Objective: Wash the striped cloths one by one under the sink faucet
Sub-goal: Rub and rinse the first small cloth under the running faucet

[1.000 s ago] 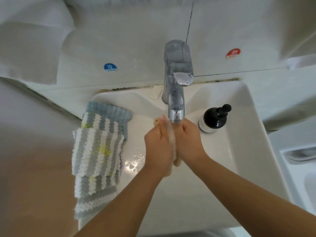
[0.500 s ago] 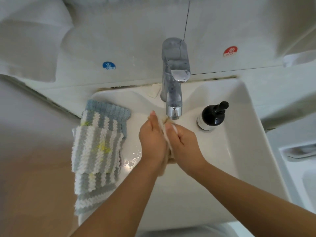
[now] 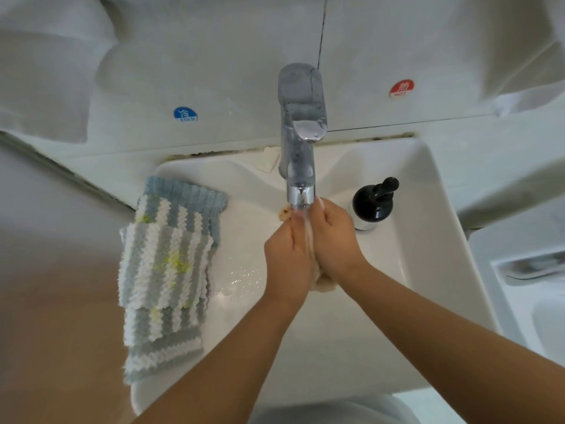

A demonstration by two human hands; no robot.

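Observation:
Water runs from the chrome faucet [image 3: 301, 166] into the white sink [image 3: 422, 228]. Under the stream, my left hand [image 3: 286, 258] and my right hand [image 3: 333, 240] press together around a pale beige cloth [image 3: 324, 284]; only its ends show, one below my palms and one at my left fingertips. Fingers of both hands curl round the cloth. A stack of blue, grey and white striped cloths [image 3: 166, 270] with yellow marks hangs over the sink's left rim, apart from my hands.
A black soap pump bottle [image 3: 374, 203] stands on the sink's right ledge, just beyond my right hand. Blue cold sticker [image 3: 185, 114] and red hot sticker [image 3: 401, 88] sit on the back wall. Water droplets lie in the basin left of my hands.
My hands slid against each other over the cloth under the stream, first drawing nearer the spout, then level again. The striped stack has not moved.

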